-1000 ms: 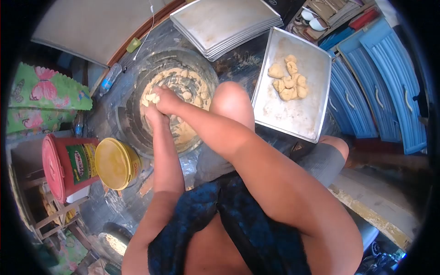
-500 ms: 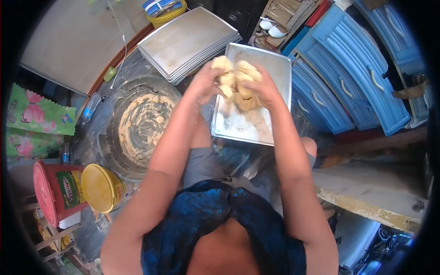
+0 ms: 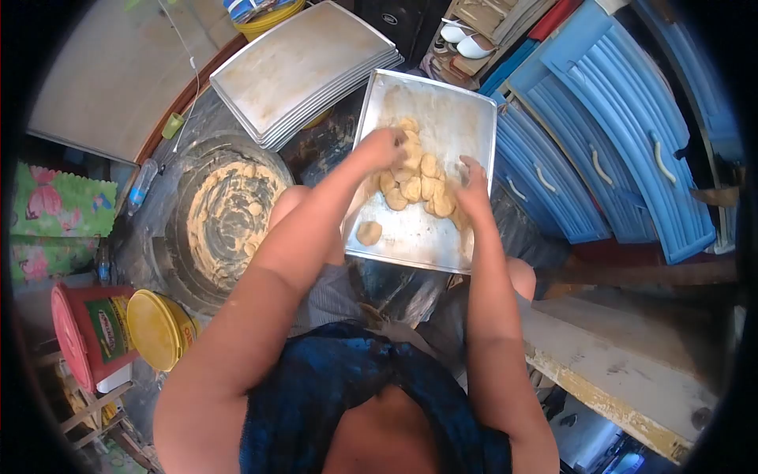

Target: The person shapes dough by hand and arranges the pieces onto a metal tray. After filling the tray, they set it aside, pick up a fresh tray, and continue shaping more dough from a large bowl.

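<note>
Pale, rounded dough pieces (image 3: 412, 183) lie heaped in the middle of a shallow metal baking tray (image 3: 395, 251). One flattened dough piece (image 3: 369, 232) rests apart from the pile, near the tray's lower left corner. My left hand (image 3: 382, 148) is at the heap's upper left edge, its fingers bent and touching the dough without a visible grip. On the other side, my right hand (image 3: 474, 191) hovers over the tray beside the heap, fingers apart and holding nothing. The tray appears to sit across my lap, its right edge partly behind my right hand and forearm.
A large round basin (image 3: 170, 237) smeared with dough stands at left. Behind it is a stack of metal trays (image 3: 304, 67). A red bucket (image 3: 73, 336) and a yellow bucket (image 3: 154, 328) are at lower left; blue drawers (image 3: 553, 162) stand at right.
The dough pieces held between both hands have been let go and now lie spread in the tray. My hands have moved apart and lower. The view has shifted slightly.
</note>
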Tool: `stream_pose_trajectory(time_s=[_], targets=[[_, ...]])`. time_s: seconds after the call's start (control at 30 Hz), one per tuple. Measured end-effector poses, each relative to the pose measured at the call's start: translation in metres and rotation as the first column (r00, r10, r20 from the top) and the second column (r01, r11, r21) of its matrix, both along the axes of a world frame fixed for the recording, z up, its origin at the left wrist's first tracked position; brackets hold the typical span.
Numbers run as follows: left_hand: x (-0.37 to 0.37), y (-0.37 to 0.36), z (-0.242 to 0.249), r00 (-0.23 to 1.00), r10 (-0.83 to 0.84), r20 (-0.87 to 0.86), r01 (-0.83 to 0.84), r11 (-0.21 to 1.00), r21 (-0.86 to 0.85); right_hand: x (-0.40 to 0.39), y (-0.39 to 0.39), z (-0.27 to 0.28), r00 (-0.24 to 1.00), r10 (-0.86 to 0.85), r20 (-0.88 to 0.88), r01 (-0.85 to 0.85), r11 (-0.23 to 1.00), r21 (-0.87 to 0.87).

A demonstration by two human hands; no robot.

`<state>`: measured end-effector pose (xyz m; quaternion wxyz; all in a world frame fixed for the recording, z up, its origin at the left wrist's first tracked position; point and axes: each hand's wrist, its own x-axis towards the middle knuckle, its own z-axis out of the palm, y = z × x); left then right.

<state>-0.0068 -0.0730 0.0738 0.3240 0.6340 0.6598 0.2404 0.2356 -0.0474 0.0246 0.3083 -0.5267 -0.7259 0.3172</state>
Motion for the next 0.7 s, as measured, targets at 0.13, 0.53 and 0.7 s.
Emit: stream_pose_trajectory(time_s=[0.13,0.53,0.7], targets=[[-0.023,0.040,0.002,0.929,0.301,0.217,-0.319,0.946,0.054,-0.051,0.039,0.028,0.980,0.173,-0.101,-0.182,0.979,-0.090],[-0.032,0.083,-0.055,0.915,0.369,0.164,-0.403,0.822,0.402,-0.133,0.124,0.032,0.982,-0.143,-0.122,0.155,0.984,0.092],[-0.026,0.090,-0.054,0.914,0.377,0.152,-0.405,0.809,0.426,-0.129,0.130,0.019,0.969,0.021,0.246,-0.055,0.990,0.130]])
